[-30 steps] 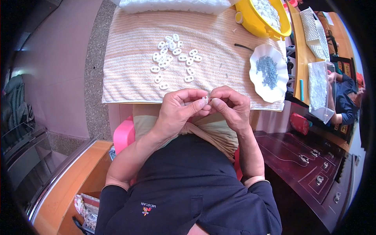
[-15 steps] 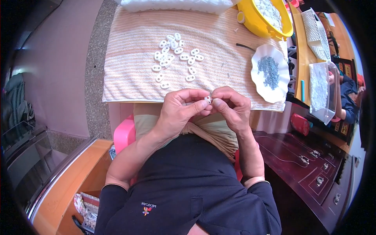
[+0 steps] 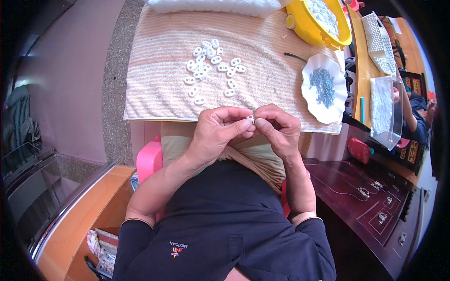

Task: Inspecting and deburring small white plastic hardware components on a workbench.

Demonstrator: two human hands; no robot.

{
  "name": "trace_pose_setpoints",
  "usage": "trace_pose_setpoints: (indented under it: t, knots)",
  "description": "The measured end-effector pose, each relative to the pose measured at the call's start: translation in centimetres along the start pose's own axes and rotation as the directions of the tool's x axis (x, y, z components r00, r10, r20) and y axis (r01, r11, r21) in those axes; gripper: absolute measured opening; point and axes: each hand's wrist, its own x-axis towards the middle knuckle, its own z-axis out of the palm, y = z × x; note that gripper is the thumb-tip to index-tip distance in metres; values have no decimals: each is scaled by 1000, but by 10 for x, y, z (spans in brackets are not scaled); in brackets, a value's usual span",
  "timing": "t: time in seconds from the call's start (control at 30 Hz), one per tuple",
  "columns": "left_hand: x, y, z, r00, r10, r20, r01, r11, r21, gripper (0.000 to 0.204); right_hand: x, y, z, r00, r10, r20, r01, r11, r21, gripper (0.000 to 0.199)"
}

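Over the towel's near edge my two hands meet at the fingertips. My left hand (image 3: 219, 129) pinches a small white two-hole plastic piece (image 3: 251, 119) between thumb and forefinger. From the other side my right hand (image 3: 279, 127) closes its thumb and fingertips at the same piece; anything tiny between them is hidden. Farther out on the towel lies a loose group of like white oval pieces (image 3: 199, 65), each with two dark holes. To the right, a white scalloped dish (image 3: 328, 115) holds a heap of small blue-grey screw-like parts (image 3: 322, 86).
A striped towel (image 3: 159, 70) covers the table. At the back stand a clear bag of white items (image 3: 215, 5) and a yellow basin (image 3: 300, 28) full of white pieces. A thin black strip (image 3: 295, 56) lies near the dish. Another person (image 3: 412, 112) sits at far right beside a clear bin (image 3: 397, 117).
The white piece has tilted slightly between my fingertips. Both hands stay in nearly the same place; the whole view has shifted a little.
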Motion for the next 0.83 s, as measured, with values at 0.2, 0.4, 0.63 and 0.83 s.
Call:
trace_pose_setpoints:
  t: [0.2, 0.4, 0.63, 0.83]
  knots:
    - [-1, -2, -1, 1000, -5, -5, 5, 1000, -15, 22, -1, 2, 0, 1000, -2, 2, 2, 1000, -11, 8]
    - [-1, -4, -2, 1000, 6, 19, -6, 1000, -2, 22, -1, 4, -1, 1000, -2, 11, 2, 999, -33, 8]
    - [-2, -5, 0, 1000, 29, 10, -29, 999, -20, 21, -1, 5, -1, 1000, 29, 4, -29, 1000, 11, 9]
    - [-1, -5, -2, 1000, 8, 27, -6, 999, -52, 24, -1, 5, -2, 998, 46, 34, -48, 997, 55, 11]
